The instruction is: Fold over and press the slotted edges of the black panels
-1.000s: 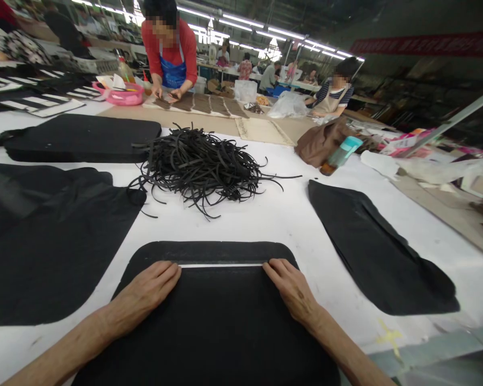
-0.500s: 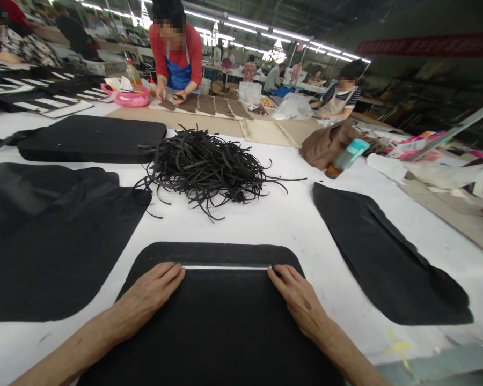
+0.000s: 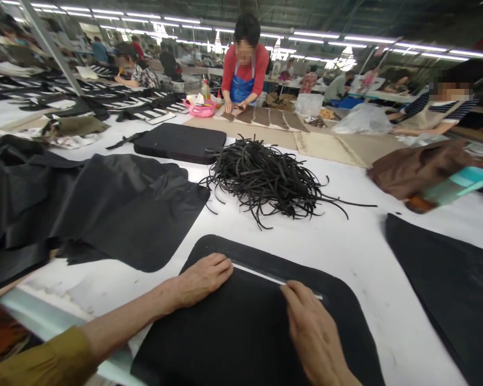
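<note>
A black rounded panel (image 3: 249, 332) lies on the white table before me, with a narrow white strip (image 3: 260, 273) running across it near its far edge. My left hand (image 3: 205, 276) rests flat on the panel, its fingertips at the strip's left end. Further right, my right hand (image 3: 314, 327) has its fingers bent and close together on the strip. A short end of the strip shows beyond those knuckles. The undersides of the right fingers are hidden.
Beyond the panel sits a heap of thin black strips (image 3: 265, 177), beside a stack of black panels (image 3: 177, 142). Black sheets (image 3: 124, 203) lie left, another black piece (image 3: 446, 284) right. A bottle (image 3: 454, 187) leans on brown cloth. Across the table a person (image 3: 245, 69) works.
My view has turned left, and the panel now appears tilted. My right hand has moved inward along the strip, uncovering its right end. My left hand stays at the left end.
</note>
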Demonstrator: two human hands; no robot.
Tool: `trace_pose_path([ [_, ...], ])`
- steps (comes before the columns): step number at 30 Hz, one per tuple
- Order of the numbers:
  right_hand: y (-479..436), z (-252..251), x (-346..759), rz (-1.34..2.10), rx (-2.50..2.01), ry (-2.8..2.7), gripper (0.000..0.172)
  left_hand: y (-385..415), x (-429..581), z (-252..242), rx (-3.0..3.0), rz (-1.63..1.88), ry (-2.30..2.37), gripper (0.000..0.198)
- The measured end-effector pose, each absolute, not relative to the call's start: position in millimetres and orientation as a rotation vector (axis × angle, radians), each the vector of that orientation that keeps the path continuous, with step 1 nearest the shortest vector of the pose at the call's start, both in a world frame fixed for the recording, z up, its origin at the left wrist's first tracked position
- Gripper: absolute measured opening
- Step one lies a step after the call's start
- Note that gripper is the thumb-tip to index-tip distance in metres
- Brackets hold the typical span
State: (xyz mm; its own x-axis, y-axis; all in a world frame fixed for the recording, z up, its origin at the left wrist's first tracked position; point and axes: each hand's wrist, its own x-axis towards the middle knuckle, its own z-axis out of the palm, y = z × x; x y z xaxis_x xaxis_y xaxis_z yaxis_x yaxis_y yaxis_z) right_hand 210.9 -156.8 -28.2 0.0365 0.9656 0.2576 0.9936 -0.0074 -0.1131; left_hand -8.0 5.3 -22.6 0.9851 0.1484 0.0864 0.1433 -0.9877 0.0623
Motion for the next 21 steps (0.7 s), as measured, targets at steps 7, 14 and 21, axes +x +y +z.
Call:
trace_pose_path([
  [7,-91,-33,142,0.007,-1.900,-2.283,0.033,12,-18,-38,2.849,0.333,0.471,0.032],
  [14,-91,-33,144,-0.064,-1.898,-2.347,0.039,23,-36,-35,2.885,0.354,0.557,0.030],
  [21,-80,-33,138,-0.111,-1.938,-2.386,0.048,19,-37,-21,3.002,0.059,0.511,0.041],
])
